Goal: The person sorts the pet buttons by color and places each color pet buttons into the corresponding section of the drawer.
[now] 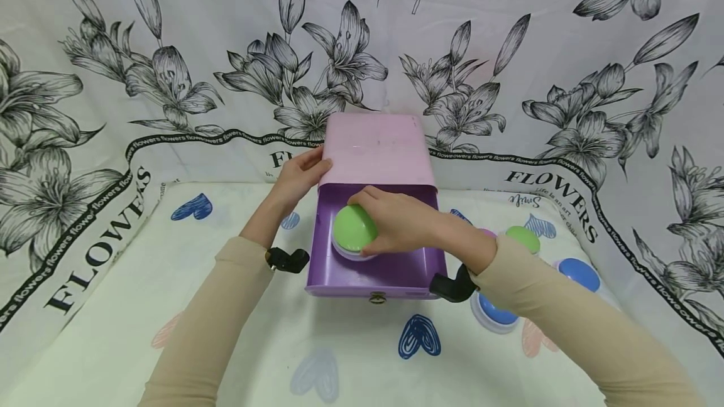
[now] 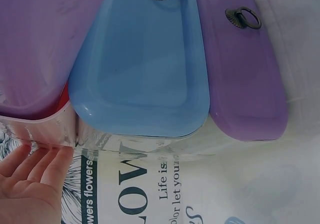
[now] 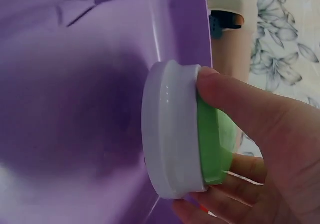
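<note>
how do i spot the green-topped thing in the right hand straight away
Find the pink cabinet, then the open purple drawer sticking out of it. Over that drawer's floor, the right hand grips a round, green-topped white piece. Another green top shows right of the drawer, but only this one is held.

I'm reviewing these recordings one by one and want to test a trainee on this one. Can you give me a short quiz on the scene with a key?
1. What colour is the top of the round piece in the right grip? A) blue B) green C) yellow
2. True or false: the purple drawer beneath that piece is fully closed.
3. In the head view, what does the left grip touch?

Key:
1. B
2. False; it is pulled out.
3. The side of the pink case.
</note>
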`<state>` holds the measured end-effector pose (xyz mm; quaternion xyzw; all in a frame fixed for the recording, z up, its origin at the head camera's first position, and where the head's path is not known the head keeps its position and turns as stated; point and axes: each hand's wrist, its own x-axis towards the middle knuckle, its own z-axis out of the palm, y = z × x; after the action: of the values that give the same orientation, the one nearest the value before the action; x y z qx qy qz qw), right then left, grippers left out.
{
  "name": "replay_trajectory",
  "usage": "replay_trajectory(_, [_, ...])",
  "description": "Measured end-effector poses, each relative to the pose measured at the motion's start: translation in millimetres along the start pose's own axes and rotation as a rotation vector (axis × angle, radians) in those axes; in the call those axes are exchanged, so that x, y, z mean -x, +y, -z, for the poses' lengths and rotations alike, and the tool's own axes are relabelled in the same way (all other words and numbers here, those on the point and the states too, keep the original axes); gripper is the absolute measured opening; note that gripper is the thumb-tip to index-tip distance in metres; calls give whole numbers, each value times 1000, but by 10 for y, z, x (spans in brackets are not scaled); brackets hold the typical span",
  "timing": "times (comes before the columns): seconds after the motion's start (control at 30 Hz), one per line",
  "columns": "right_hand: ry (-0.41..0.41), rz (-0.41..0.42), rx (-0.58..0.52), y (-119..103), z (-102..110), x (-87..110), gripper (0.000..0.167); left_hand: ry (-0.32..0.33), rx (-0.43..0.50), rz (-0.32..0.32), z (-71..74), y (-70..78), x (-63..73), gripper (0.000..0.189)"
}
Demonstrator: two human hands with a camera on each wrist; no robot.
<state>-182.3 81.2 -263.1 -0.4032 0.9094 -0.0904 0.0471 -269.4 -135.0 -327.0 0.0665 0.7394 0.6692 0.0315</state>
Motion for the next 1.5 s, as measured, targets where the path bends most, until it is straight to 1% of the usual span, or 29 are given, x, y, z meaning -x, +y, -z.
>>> replay_trajectory(0.2, [-72, 14, -12, -19, 31, -132, 75, -2, 2, -2, 4, 6, 3, 61])
replay_trajectory(0.33, [-120, 7, -14, -20, 29, -200, 75, -2, 1, 1, 0, 9, 6, 61])
replay_trajectory(0.53, [-183, 6, -14, -19, 2, -246, 73, 5, 8, -6, -7, 12, 12, 60])
replay_trajectory(0.63, [-199, 15, 1, -11, -19, -250, 73, 4, 10, -12, -7, 12, 12, 60])
replay_trajectory(0.93, [-222, 7, 30, 6, -65, -233, 72, 0, 13, -12, -6, 11, 12, 61])
replay_trajectory(1.27, [-241, 14, 37, 15, -80, -224, 78, 0, 11, -10, -3, 10, 14, 60])
replay_trajectory(1.37, [-219, 13, 32, 30, -72, -214, 81, 1, 8, -11, -2, 14, 14, 60])
replay_trajectory(1.5, [-151, 36, 10, 59, -43, -183, 80, -1, 7, -11, -4, 17, 17, 60])
